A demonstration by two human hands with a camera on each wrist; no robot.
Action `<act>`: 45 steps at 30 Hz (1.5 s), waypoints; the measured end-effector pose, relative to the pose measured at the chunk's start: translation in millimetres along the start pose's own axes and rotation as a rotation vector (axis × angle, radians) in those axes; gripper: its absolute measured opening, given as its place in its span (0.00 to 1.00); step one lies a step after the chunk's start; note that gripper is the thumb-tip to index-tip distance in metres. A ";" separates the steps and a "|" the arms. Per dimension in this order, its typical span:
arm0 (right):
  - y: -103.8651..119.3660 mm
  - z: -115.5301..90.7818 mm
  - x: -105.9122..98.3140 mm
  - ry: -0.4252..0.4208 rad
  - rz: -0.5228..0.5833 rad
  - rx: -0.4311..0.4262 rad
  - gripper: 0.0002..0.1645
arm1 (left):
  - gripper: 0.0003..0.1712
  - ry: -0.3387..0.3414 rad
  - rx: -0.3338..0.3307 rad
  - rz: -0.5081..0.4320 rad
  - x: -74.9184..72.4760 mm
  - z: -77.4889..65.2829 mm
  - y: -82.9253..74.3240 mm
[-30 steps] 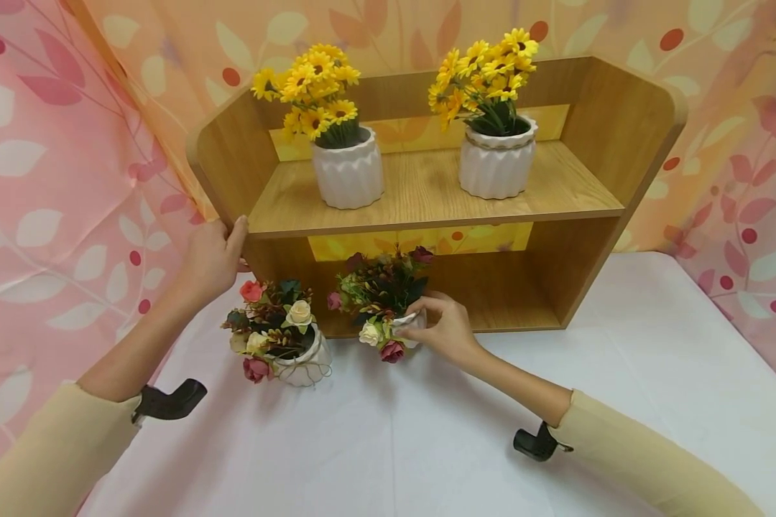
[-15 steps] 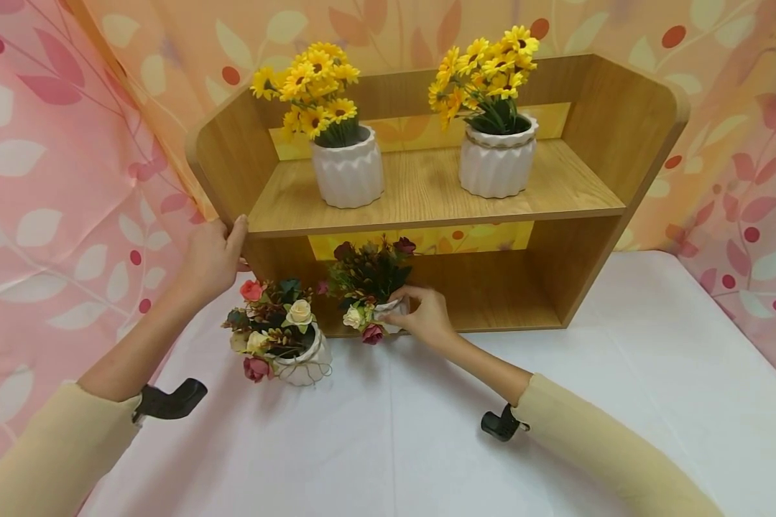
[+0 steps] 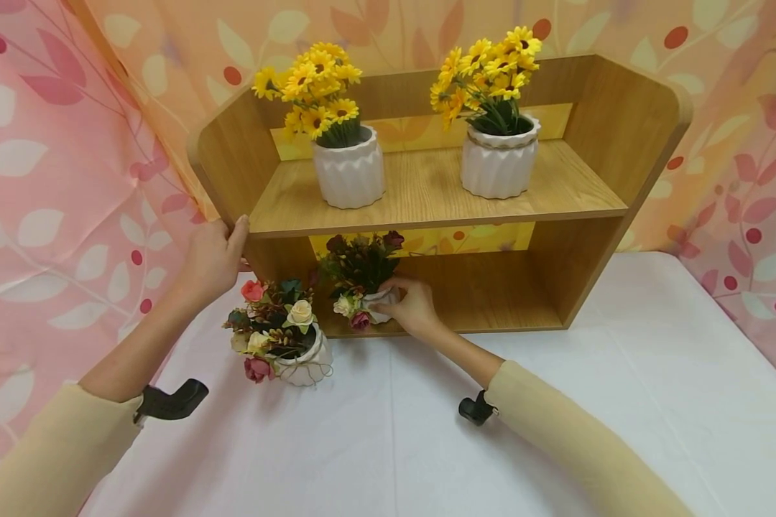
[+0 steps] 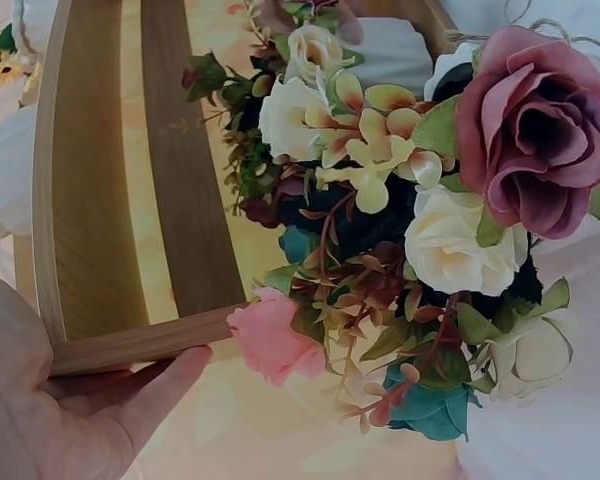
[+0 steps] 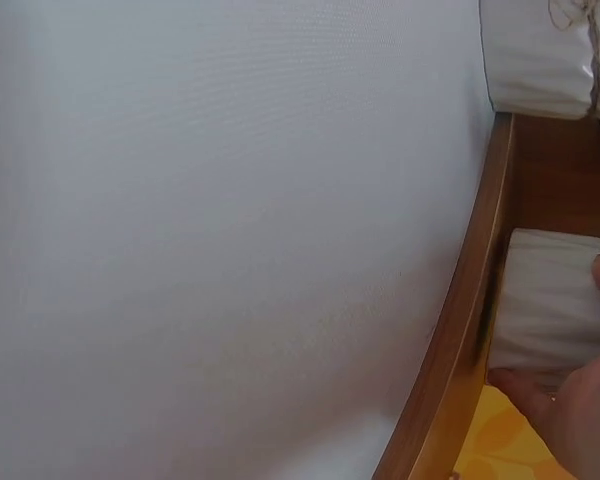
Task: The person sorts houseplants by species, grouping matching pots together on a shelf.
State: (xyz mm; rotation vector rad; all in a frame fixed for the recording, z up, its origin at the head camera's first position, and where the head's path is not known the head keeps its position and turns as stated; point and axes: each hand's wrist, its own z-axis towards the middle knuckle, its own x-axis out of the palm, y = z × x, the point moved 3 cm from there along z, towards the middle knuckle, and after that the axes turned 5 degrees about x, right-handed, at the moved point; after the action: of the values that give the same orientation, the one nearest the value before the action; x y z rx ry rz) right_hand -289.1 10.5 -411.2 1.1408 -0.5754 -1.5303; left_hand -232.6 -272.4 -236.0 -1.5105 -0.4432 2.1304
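My left hand (image 3: 210,258) grips the left side panel of a two-tier wooden shelf (image 3: 420,187), thumb on one side of its edge and fingers on the other in the left wrist view. With my right hand (image 3: 417,309) I hold a white ribbed flowerpot (image 5: 550,295) between thumb and fingers, at the front of the lower tier. Dark red and cream artificial roses (image 3: 362,266) fill that pot. Left of it, a second white pot (image 3: 307,362), tied with twine, stands on the table before the shelf, carrying pink, cream and mauve roses (image 4: 540,130).
On the upper tier stand two white pots, a left one (image 3: 349,176) and a right one (image 3: 499,169), both with yellow daisies. A white cloth covers the table (image 3: 336,445). Floral curtains (image 3: 71,179) hang behind and at both sides.
My right hand has carried its rose pot leftward and back, from in front of the shelf into the lower tier. The left hand stays on the side panel.
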 end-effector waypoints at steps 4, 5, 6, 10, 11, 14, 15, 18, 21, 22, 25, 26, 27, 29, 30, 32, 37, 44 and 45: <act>-4.1 2.8 4.8 -0.015 0.025 -0.052 0.15 | 0.35 -0.007 0.004 0.001 0.2 -0.4 -0.2; -5.2 3.1 6.0 -0.015 0.030 -0.059 0.15 | 0.36 -0.001 0.000 -0.006 0.4 -0.6 -0.2; -5.9 3.4 7.1 -0.015 0.032 -0.063 0.15 | 0.36 0.005 -0.004 -0.009 0.6 -0.6 -0.2; -7.8 3.7 9.4 -0.018 0.039 -0.070 0.15 | 0.37 0.026 -0.016 -0.016 1.2 -0.7 -0.7; -8.0 3.7 9.6 -0.019 0.037 -0.071 0.14 | 0.37 0.026 -0.017 -0.013 1.2 -0.6 -0.8; -9.4 3.7 10.2 -0.007 0.041 -0.068 0.15 | 0.37 0.023 -0.016 -0.010 1.0 -0.5 -1.1; -9.8 3.6 10.3 0.000 0.042 -0.068 0.15 | 0.36 0.020 -0.015 -0.008 0.9 -0.5 -1.2; -10.3 2.0 10.3 0.026 0.045 -0.057 0.16 | 0.36 0.011 -0.011 -0.002 0.5 -0.4 -0.8; -8.4 -0.7 8.5 0.044 0.040 -0.040 0.19 | 0.36 0.008 -0.007 -0.001 0.4 -0.2 -0.6; -7.7 -1.8 7.6 0.049 0.038 -0.032 0.20 | 0.36 0.008 -0.008 -0.003 0.4 -0.2 -0.5; -3.3 -6.0 3.7 0.065 0.038 0.001 0.21 | 0.36 0.009 -0.011 -0.005 0.0 -0.4 -0.3; -1.6 -7.9 1.9 0.068 0.038 0.013 0.22 | 0.36 0.007 -0.012 -0.005 -0.2 -0.6 -0.3; -0.3 -10.1 0.2 0.076 0.042 0.031 0.23 | 0.36 0.008 -0.010 -0.003 -0.3 -0.6 -0.3; 3.1 -15.3 -3.7 0.097 0.050 0.075 0.24 | 0.35 0.006 -0.008 0.002 -0.6 -0.6 -0.3; 4.7 -18.3 -5.6 0.108 0.053 0.094 0.24 | 0.35 0.003 -0.004 0.001 -0.8 -0.7 -0.3; 8.1 -24.8 -9.7 0.124 0.043 0.129 0.25 | 0.35 0.003 0.000 -0.005 -0.8 -0.7 -1.0; 19.2 -41.0 -15.9 0.128 0.005 0.132 0.26 | 0.34 0.016 -0.006 -0.012 -0.5 -1.1 -1.9; 32.8 -62.9 -16.6 0.121 0.063 0.162 0.24 | 0.33 0.023 -0.017 -0.010 0.4 -0.8 -1.3; 34.3 -65.9 -16.4 0.124 0.080 0.167 0.24 | 0.33 0.023 -0.016 -0.009 0.6 -0.7 -1.2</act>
State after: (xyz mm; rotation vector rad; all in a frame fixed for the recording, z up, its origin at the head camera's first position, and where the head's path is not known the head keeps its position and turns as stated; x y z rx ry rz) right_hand -215.8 29.5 -404.5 1.3148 -0.6661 -1.3525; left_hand -231.9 -271.1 -236.0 -1.5371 -0.4596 2.1055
